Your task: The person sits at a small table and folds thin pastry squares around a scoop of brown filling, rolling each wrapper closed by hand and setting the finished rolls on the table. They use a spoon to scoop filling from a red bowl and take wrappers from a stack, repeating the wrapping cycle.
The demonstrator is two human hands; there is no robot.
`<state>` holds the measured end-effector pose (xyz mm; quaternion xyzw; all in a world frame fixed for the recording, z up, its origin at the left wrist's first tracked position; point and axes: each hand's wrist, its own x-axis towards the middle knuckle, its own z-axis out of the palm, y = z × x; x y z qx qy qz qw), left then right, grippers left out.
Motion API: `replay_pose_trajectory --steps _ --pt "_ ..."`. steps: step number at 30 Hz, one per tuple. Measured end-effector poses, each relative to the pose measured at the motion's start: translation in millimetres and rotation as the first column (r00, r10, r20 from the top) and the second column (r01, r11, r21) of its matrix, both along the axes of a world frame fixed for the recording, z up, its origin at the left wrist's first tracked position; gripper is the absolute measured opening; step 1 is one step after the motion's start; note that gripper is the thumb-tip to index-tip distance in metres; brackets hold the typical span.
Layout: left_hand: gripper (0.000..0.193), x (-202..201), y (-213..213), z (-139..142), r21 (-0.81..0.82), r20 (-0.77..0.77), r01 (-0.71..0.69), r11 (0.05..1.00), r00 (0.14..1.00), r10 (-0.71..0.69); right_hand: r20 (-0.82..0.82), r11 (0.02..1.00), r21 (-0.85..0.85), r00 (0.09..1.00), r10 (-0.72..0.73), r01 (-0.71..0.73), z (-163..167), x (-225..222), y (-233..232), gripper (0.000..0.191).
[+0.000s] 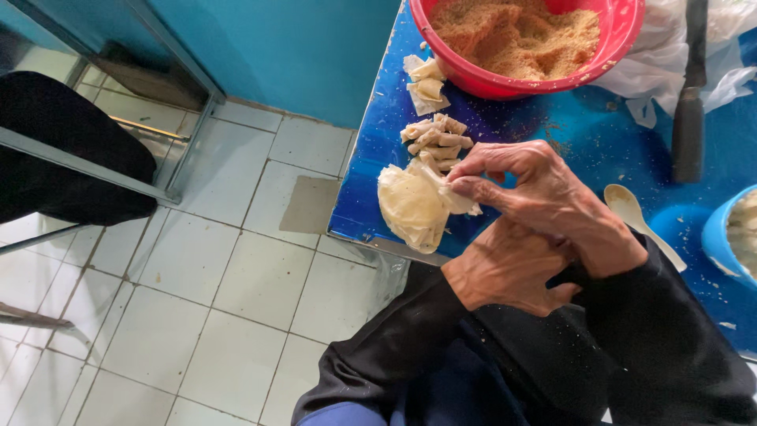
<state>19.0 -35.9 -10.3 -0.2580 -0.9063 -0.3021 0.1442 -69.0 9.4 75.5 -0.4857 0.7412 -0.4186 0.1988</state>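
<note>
A right hand [544, 197] pinches a pale wrapper [414, 207] at the blue desk [607, 134] edge; the left hand [505, 268] rests beneath. Folded pieces [438, 140] lie between wrapper and red bowl [623, 31].

The left hand's [509, 268] fingertips are hidden under the right hand [544, 197]. The top edge cuts the red bowl [473, 75] and the knife [690, 110]; the right edge cuts the blue tub [721, 244] near the table's [378, 158] front edge.
</note>
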Motion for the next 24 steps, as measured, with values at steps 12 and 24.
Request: replay_pose_trajectory --steps 12,24 --pt "0.042 9.9 6.8 -15.9 0.110 0.001 0.012 0.994 1.000 -0.012 -0.166 0.946 0.302 0.971 0.174 -0.118 2.9 20.0 -14.8 0.021" --pt "0.031 95.6 -78.2 -10.4 0.322 -0.327 -0.566 0.759 0.686 0.650 -0.072 0.991 0.119 0.995 0.070 -0.061 -21.8 24.0 -2.2 0.015"
